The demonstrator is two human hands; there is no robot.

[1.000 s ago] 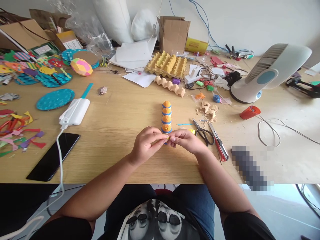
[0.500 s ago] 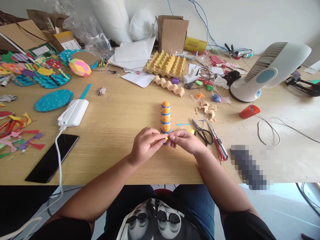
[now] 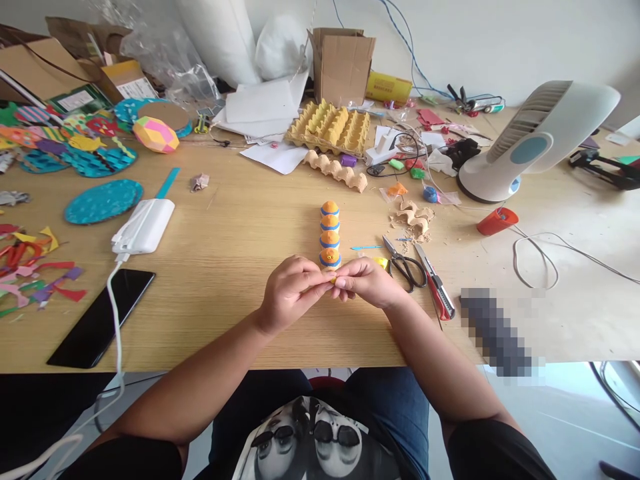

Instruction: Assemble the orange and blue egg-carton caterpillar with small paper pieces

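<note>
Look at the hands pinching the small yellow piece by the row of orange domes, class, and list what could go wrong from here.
1. The small yellow piece is pinched between left hand and right hand; so tiny, it could slip and drop.
2. The hands work right beside the row of orange domes; a nudge might knock it askew.
3. The scissors and utility knife lie close by the right hand; a careless sweep could catch them.

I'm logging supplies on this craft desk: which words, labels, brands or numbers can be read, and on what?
Nothing is legible.
White label on the cardboard box: print too small.
Sticker on the green box: blurred.
Yellow box: red print, too blurred.
Yellow piece pinched between left hand and right hand: no text seen.
</note>
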